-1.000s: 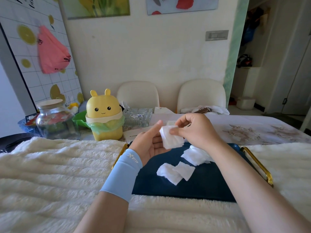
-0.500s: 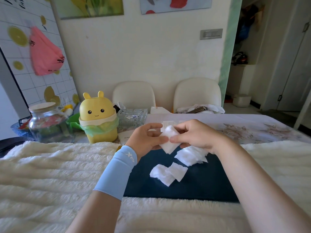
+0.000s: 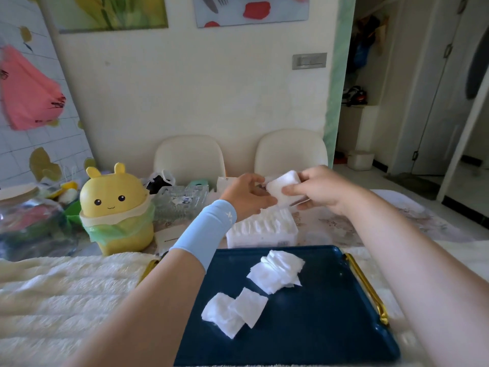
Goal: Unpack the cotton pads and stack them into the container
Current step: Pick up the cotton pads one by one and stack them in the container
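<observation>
Head view: left hand [image 3: 247,198] and right hand [image 3: 321,193] pinch a cotton pad [image 3: 284,184] between them.

A home dining room — chairs [image 3: 190,157], tablecloth [image 3: 397,218], wall art [image 3: 248,9].

- A yellow bunny-eared bin [image 3: 113,197] lined with a green bag [image 3: 120,230] stands on the desk at the left.
- A glass jar [image 3: 29,223] sits just left of it, and a clear glass dish [image 3: 182,202] just right.
- Two cream chairs [image 3: 189,157] [image 3: 289,149] stand against the far wall.
- A pink bag [image 3: 29,91] hangs on the tiled wall.
- A fluffy cream throw [image 3: 66,287] covers the near desk.
</observation>
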The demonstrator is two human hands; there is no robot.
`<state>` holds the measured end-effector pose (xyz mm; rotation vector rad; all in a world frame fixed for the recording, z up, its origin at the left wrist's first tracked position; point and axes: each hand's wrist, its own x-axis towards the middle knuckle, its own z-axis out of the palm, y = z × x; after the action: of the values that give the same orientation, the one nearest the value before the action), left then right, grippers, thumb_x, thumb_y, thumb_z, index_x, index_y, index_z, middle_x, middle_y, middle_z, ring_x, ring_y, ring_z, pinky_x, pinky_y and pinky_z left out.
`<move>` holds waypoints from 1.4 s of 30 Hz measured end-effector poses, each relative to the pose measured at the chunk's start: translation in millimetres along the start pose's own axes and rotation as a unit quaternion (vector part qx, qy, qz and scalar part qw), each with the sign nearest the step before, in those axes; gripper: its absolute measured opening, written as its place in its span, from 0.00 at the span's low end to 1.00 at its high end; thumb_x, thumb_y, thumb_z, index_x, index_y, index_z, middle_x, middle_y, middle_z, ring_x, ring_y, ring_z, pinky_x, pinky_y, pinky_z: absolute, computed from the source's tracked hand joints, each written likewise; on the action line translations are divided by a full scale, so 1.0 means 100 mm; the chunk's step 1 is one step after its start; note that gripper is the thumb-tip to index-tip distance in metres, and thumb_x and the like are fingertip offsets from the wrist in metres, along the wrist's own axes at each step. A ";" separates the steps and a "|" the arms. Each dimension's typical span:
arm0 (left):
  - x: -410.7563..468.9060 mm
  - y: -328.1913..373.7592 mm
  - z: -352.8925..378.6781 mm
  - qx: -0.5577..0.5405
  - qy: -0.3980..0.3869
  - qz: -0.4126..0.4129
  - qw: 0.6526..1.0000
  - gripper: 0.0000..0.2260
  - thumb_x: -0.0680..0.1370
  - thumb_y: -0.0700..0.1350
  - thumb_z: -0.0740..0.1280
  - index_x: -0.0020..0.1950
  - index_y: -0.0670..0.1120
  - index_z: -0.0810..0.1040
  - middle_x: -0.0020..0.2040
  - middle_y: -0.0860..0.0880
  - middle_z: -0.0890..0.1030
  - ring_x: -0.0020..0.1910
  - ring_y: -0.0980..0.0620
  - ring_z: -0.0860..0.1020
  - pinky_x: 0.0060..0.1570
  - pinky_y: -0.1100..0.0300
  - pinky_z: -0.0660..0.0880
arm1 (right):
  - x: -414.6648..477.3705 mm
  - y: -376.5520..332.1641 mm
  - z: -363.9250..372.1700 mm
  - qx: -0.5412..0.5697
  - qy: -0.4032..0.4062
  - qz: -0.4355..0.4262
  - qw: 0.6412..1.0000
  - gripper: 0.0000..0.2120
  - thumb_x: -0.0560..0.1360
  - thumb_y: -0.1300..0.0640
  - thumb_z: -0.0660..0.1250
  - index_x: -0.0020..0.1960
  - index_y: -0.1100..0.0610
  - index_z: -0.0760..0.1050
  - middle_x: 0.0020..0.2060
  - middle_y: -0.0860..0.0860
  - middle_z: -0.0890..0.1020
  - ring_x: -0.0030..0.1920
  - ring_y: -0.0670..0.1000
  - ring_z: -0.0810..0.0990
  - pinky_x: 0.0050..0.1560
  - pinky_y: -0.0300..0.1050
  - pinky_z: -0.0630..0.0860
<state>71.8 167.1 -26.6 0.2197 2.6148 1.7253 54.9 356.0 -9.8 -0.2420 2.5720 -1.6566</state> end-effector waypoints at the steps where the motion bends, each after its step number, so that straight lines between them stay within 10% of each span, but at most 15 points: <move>1: 0.08 -0.01 0.04 0.038 0.007 -0.001 0.999 0.21 0.75 0.43 0.73 0.67 0.47 0.71 0.53 0.45 0.82 0.46 0.49 0.81 0.46 0.59 0.79 | 0.06 0.04 -0.06 0.010 0.029 0.012 0.999 0.11 0.75 0.58 0.75 0.56 0.59 0.81 0.48 0.54 0.86 0.46 0.53 0.87 0.45 0.47 0.84; 6: 0.36 -0.11 0.25 0.307 -0.072 -0.004 0.949 0.12 0.82 0.54 0.61 0.64 0.57 0.78 0.59 0.52 0.77 0.55 0.48 0.76 0.55 0.57 0.75 | 0.27 0.29 -0.18 0.063 0.053 0.084 0.993 0.14 0.79 0.58 0.70 0.63 0.58 0.74 0.53 0.56 0.83 0.45 0.57 0.87 0.37 0.46 0.79; 11: 0.57 -0.36 0.51 0.454 -0.149 -0.089 0.874 0.38 0.61 0.74 0.50 0.66 0.63 0.74 0.61 0.50 0.68 0.65 0.43 0.68 0.55 0.50 0.69 | 0.37 0.52 -0.04 0.023 0.029 0.114 0.993 0.14 0.80 0.53 0.68 0.62 0.58 0.73 0.49 0.57 0.85 0.43 0.56 0.86 0.31 0.42 0.71; 16: 0.61 -0.41 0.54 0.468 -0.095 -0.063 0.876 0.24 0.75 0.62 0.60 0.64 0.49 0.77 0.63 0.48 0.72 0.61 0.45 0.71 0.56 0.50 0.71 | 0.37 0.57 0.11 -0.020 0.001 0.153 0.988 0.13 0.81 0.49 0.63 0.60 0.57 0.73 0.46 0.57 0.86 0.34 0.52 0.83 0.28 0.40 0.65; 30: 0.46 -0.18 0.37 0.561 -0.108 -0.145 0.808 0.31 0.78 0.60 0.62 0.76 0.45 0.62 0.73 0.46 0.64 0.71 0.43 0.65 0.67 0.48 0.67 | 0.32 0.65 0.24 -0.267 -0.026 0.034 0.963 0.09 0.81 0.50 0.57 0.43 0.52 0.66 0.37 0.52 0.76 0.28 0.52 0.84 0.37 0.48 0.65; 37: 0.45 -0.27 0.34 0.560 -0.162 -0.117 0.804 0.21 0.80 0.62 0.56 0.67 0.56 0.76 0.70 0.45 0.64 0.73 0.40 0.58 0.68 0.42 0.64 | 0.43 0.58 0.30 -0.313 -0.014 0.053 0.948 0.14 0.72 0.47 0.70 0.39 0.55 0.69 0.30 0.53 0.79 0.28 0.53 0.83 0.35 0.43 0.69; 42: 0.43 -0.31 0.31 0.538 -0.143 -0.084 0.826 0.19 0.79 0.57 0.58 0.69 0.58 0.74 0.72 0.47 0.65 0.73 0.42 0.59 0.71 0.44 0.64 | 0.46 0.41 0.43 -0.481 -0.008 0.080 0.873 0.20 0.65 0.43 0.79 0.43 0.54 0.72 0.37 0.48 0.77 0.34 0.50 0.74 0.33 0.41 0.67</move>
<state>28.1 188.3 -64.3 0.1936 2.8770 -0.0114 12.5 326.3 -64.1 -0.0722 3.0460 -0.1981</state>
